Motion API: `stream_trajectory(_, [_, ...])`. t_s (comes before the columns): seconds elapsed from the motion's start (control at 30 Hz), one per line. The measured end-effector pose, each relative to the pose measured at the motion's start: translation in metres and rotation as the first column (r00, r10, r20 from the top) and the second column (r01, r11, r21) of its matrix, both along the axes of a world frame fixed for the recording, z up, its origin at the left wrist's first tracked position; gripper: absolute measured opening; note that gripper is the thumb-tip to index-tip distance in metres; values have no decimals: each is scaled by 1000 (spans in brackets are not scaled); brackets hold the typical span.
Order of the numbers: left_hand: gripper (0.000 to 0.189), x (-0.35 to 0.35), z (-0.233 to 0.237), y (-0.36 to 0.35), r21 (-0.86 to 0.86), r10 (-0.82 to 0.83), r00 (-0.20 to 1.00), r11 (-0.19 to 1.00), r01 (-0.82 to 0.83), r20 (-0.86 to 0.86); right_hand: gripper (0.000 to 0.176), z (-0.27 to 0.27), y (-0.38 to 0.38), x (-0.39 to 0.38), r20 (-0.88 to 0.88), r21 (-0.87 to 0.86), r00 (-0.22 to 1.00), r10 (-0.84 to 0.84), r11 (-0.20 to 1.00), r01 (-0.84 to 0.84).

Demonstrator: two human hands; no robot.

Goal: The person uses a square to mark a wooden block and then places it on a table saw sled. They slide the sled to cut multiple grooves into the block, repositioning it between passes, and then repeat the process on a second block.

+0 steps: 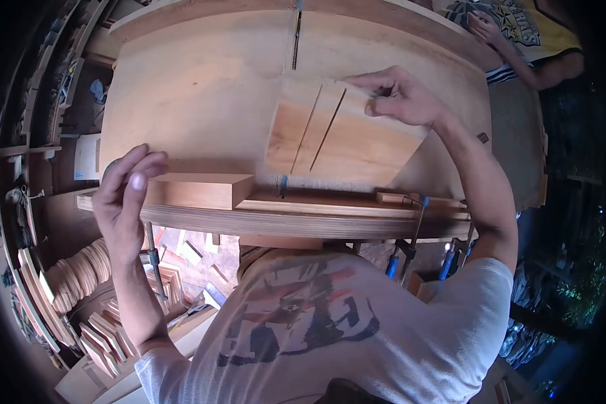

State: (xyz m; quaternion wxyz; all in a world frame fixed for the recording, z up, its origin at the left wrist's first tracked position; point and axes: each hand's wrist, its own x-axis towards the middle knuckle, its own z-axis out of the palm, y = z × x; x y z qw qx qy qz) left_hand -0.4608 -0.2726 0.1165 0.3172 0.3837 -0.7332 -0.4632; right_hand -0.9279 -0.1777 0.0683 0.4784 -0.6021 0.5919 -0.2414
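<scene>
My right hand (409, 101) grips the upper right corner of a flat wooden board (363, 145), thumb on its face and fingers along the top edge. Two thin parallel slanted lines run across that face, the right one darker. The board overlaps the middle of a plywood work surface (188, 101) in this view. On the left, my left hand (126, 192) is raised with loosely bent fingers and nothing between them. Beside it, a wooden block (198, 190) lies along the front wooden rail (357, 202).
A dark narrow slot (296, 40) runs through the plywood toward the far fence (384, 20). Clamps (417, 229) hang at the front right edge. A person (518, 40) sits or stands at the far right. Stacked wood pieces (108, 337) lie below left.
</scene>
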Motion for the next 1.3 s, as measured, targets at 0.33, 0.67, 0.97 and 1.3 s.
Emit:
stream_trajectory(0.33, [58, -106, -56, -75, 426, -511, 682, 850, 310, 524, 53, -89, -80, 27, 143, 113, 976, 164, 977, -181])
stream_trajectory(0.67, [52, -142, -65, -80, 789, -745, 561, 564, 244, 360, 48, -119, -58, 26, -321, -87, 927, 194, 969, -233])
stream_trajectory(0.97, [68, -135, -94, -100, 934, -733, 664, 324, 149, 148, 57, -117, -26, 29, -477, -257, 875, 81, 939, -227])
stream_trajectory(1.3, [41, -155, -98, -112, 933, -799, 572, 327, 150, 188, 60, -64, 40, 36, -675, -52, 721, 160, 963, -263])
